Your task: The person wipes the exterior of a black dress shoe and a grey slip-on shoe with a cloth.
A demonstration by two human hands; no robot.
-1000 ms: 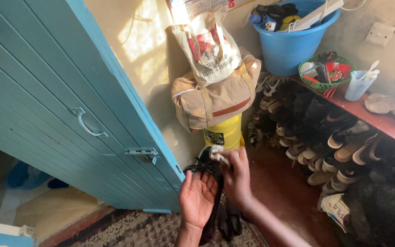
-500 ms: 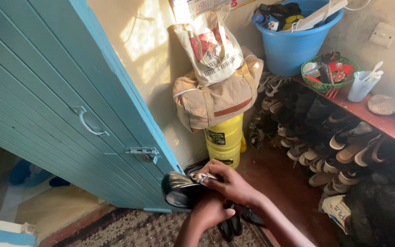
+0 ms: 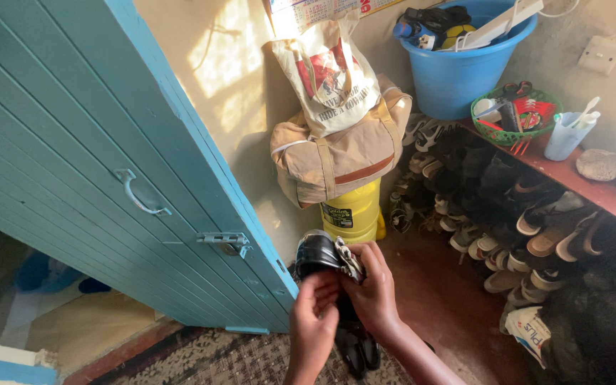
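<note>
One black shoe (image 3: 316, 253) is held up in front of the person, toe raised, just below the yellow container (image 3: 351, 212). The left hand (image 3: 313, 321) grips it from underneath, fingers curled closed round the body. The right hand (image 3: 375, 289) presses one crumpled cloth (image 3: 351, 260) against the upper, fingers bunched together on the rag. Judged step: wiping the shoe's surface, in progress. A next pass would call for a firm hold below and the shoe turned to present an unwiped face to the cloth.

Count, working outward: two dark shoes (image 3: 356, 349) on the patterned rug (image 3: 237, 360); one tan duffel bag (image 3: 336, 153); one printed cloth bag (image 3: 329, 75); one blue bucket (image 3: 458, 68); one green basket (image 3: 511, 114); one pale cup (image 3: 563, 135); one shoe shelf (image 3: 593, 189), pairs beneath too crowded to count; one blue door (image 3: 94, 157), standing open
</note>
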